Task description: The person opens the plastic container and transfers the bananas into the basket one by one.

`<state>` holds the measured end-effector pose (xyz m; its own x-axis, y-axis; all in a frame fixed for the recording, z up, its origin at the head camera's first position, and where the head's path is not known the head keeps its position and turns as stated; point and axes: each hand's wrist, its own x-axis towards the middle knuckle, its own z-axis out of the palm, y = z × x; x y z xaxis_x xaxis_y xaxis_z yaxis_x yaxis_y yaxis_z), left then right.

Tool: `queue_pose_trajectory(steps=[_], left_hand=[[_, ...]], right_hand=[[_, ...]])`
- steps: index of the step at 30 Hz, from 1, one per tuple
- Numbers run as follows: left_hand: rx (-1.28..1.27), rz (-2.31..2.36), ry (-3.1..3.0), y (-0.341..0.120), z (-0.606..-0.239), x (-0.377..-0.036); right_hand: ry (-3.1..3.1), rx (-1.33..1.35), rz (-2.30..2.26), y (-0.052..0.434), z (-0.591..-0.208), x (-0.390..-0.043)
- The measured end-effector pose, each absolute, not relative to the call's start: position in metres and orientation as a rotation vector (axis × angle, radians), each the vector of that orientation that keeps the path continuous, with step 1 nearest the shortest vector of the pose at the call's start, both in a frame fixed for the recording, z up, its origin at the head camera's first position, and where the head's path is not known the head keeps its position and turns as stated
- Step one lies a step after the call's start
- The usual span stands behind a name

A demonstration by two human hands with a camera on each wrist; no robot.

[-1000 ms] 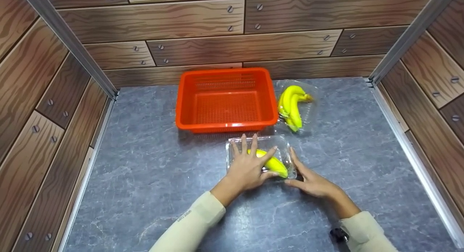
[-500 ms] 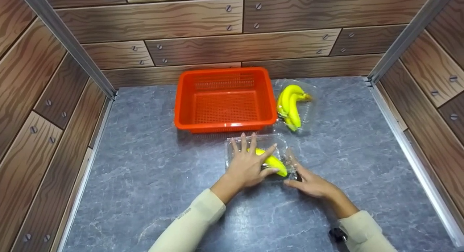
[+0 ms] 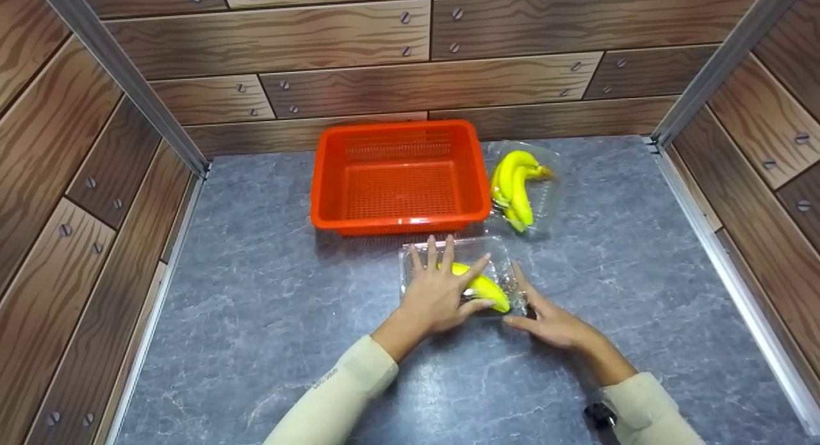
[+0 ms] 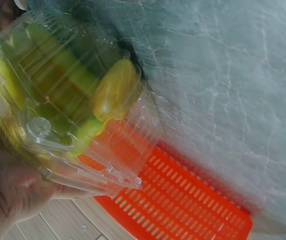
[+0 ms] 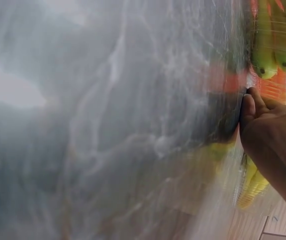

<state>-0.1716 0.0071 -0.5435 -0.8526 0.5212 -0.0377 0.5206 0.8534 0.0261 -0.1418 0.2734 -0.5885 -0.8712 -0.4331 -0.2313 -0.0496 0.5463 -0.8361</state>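
Observation:
A clear plastic clamshell container (image 3: 496, 253) with yellow bananas (image 3: 490, 296) inside lies on the table in front of the basket. My left hand (image 3: 434, 299) rests on its top, fingers spread and straight, partly covering the bananas. In the left wrist view the same hand (image 4: 18, 185) lies along the container's side, and several bananas (image 4: 115, 90) show through the plastic. At the container's right edge is my right hand (image 3: 557, 322), its fingers stretched along that side and the thumb by the near corner. The right wrist view shows the right hand's fingertips (image 5: 250, 102) touching the container's edge low down.
An orange-red perforated basket (image 3: 400, 224) stands behind the container, against the back wall. Right of it sits another clear container (image 3: 546, 205) with bananas (image 3: 520, 189). Wood-patterned walls (image 3: 346, 41) enclose the grey marbled table (image 3: 269, 304) at the back and sides.
Both hands stay nearly where they were. The clear plastic by the right fingers has shifted slightly and catches the light differently. The basket and the other container have not moved.

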Motion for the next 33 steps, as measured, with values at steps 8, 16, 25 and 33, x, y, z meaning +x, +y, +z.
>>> queue_pose_trajectory(steps=[8, 16, 25, 33], left_hand=[[0.814, 0.084, 2.966, 0.007, -0.541, -0.172], [0.804, 0.194, 2.965, 0.004, -0.54, -0.171], [0.821, 0.256, 2.991, -0.009, -0.545, -0.169], [0.836, 0.356, 2.961, -0.026, -0.549, -0.171]], right_hand=[[2.431, -0.437, -1.251, 0.277, -0.586, -0.143], [2.433, -0.417, -1.253, 0.276, -0.587, -0.145], [2.411, -0.404, -1.3, 0.276, -0.591, -0.146], [2.403, -0.421, -1.316, 0.277, -0.591, -0.148]])
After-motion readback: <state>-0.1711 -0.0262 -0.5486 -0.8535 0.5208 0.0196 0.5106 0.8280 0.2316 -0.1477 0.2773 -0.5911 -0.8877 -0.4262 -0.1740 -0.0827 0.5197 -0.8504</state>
